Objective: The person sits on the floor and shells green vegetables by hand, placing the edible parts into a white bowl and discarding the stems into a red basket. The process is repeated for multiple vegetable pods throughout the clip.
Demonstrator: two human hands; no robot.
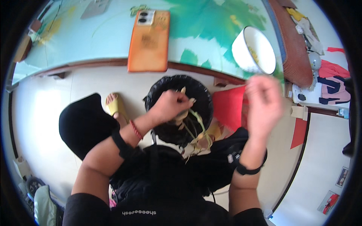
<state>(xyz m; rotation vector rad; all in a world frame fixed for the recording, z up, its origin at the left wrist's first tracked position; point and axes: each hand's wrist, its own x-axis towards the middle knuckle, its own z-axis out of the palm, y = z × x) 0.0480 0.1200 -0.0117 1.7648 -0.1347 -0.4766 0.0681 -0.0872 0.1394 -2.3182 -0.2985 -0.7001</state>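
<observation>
Over a bin lined with a black plastic bag (208,94), my left hand (171,105) pinches a small pale piece of plant (193,100), perhaps a pod. Dry, pale pods or husks (180,120) show below that hand. Green-yellow stems with thin roots (200,135) run from the bin onto my lap. My right hand (264,104), blurred, is raised just in front of a white bowl (240,52) with a dark rim. Its fingers are curled, and I cannot tell whether they hold anything. Small yellow bits (253,55) lie inside the bowl.
An orange phone (148,45) lies at the front edge of a table with a green-and-white patterned top (113,31). A red bag or box (229,106) stands right of the bin. A brown woven seat or cushion (297,53) is at the far right.
</observation>
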